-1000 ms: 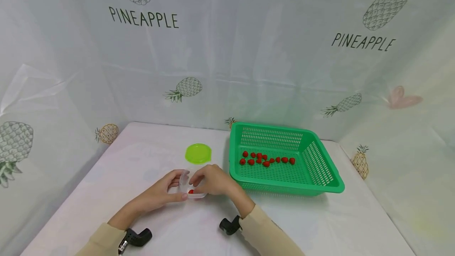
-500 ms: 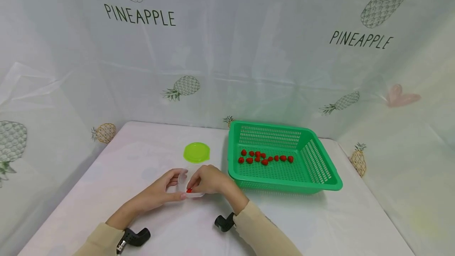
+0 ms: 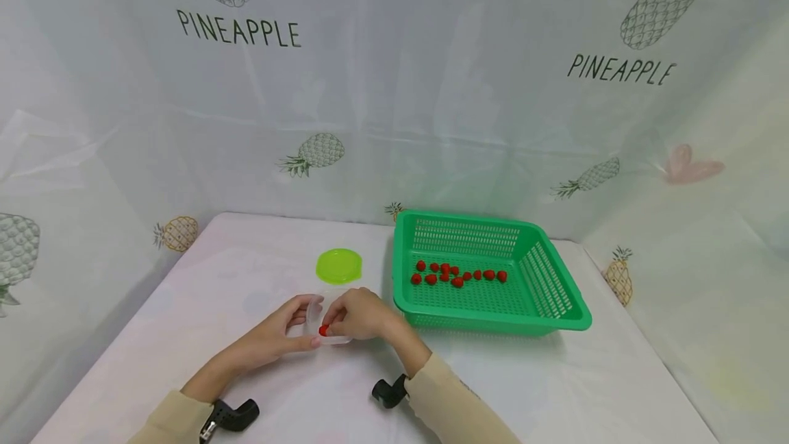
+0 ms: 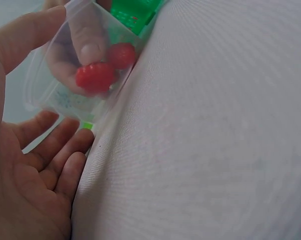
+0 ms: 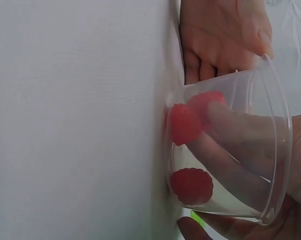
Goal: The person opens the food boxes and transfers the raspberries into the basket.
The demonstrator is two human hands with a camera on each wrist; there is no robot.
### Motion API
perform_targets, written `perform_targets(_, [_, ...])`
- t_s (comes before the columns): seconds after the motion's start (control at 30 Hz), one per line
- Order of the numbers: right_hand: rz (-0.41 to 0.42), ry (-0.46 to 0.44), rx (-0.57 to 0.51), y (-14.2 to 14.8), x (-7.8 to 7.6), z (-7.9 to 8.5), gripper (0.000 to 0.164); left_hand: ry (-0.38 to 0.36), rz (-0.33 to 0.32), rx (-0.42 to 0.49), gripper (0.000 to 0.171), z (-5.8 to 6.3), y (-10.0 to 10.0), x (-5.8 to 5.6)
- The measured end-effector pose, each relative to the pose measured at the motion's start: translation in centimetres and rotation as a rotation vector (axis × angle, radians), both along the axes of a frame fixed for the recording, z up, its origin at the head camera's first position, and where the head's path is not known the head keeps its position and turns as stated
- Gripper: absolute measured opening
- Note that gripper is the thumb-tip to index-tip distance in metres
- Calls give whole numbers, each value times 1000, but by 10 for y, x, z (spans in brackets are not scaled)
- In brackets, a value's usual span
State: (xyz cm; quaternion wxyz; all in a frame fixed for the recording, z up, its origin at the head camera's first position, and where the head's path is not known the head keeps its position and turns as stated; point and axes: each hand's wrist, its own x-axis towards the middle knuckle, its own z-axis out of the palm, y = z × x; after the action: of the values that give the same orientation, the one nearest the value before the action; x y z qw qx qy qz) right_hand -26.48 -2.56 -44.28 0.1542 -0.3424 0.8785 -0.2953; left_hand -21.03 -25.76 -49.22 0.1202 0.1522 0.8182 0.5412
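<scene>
A clear plastic tub [image 5: 230, 202] stands on the table, its rim toward me in the wrist views. My left hand [image 3: 280, 334] holds its left side, thumb at the near rim and fingers on the far side. My right hand [image 3: 362, 315] reaches inside, pinching a raspberry [image 4: 95, 77] between thumb and fingers near the bottom. Through the wall, the right wrist view shows a raspberry [image 5: 185, 124] by the fingertips and another raspberry [image 5: 191, 186] lower in the frame. From the head view, the right hand hides most of the tub's inside.
A green perforated basket [image 3: 493, 321] stands at the back right, with several raspberries [image 3: 457, 282] spread across its floor. Behind the tub lies a bright green round lid [image 3: 339, 266]. A pineapple-print sheet [image 3: 431, 122] hangs behind the table [image 3: 530, 396].
The right hand's fingers have closed on a raspberry inside the tub and moved it slightly left. The left hand has kept its hold. The head view has shifted a little.
</scene>
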Motion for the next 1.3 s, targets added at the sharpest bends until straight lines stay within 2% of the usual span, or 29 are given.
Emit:
perform_targets(0.13, [-29, -13, -47, 1, 3, -2, 4, -10, 9, -9, 80, -1, 0, 1])
perform_targets(0.33, [-48, 33, -60, 1, 6, -1, 5, 1, 8, 1, 79, -2, 1, 1])
perform_targets(0.57, [-51, 169, -49, 3, 7, 9, 7, 17, -2, 10, 77, -3, 1, 1])
perform_targets(0.73, [-38, 307, -25, 8, 12, 31, 8, 16, 9, -14, 78, -1, 1, 0])
perform_targets(0.87, [2, 368, -28, 16, 20, 57, 9, 2, 18, -21, 79, 0, 2, -1])
perform_targets(1.1, [20, 346, -64, 55, 24, 104, 13, 17, -3, 11, 77, -2, 2, -1])
perform_targets(1.3, [5, 368, -20, 104, 12, 136, 13, 15, 25, -5, 78, -2, 2, 0])
